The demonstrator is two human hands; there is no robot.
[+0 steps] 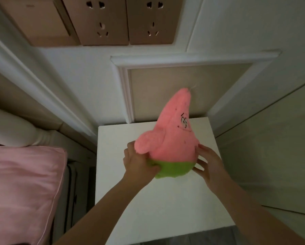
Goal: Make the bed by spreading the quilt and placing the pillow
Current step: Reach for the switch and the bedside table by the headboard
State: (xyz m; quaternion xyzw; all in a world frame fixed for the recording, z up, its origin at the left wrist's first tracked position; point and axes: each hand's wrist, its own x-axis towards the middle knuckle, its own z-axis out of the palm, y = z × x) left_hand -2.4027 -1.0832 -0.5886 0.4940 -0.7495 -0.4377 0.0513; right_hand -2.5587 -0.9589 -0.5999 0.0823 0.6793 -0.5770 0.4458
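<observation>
Steadying plush toy [173, 138] on white nightstand [148, 200] | left hand [139, 161] grips green base, right hand [208, 165] open-fingered against side | seat base flat, lean tip toward twelve o'clock wall | pink pillow [22, 188] at nine o'clock waits

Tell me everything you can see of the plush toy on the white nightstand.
The plush toy is a pink, fuzzy, cone-shaped star character with green shorts at the base, a stubby arm on its left side, and stitched eyes and smile facing right. It stands upright over the white nightstand, its tip leaning toward the wall panel. The left hand grips its lower left; the right hand touches its lower right with spread fingers.
</observation>
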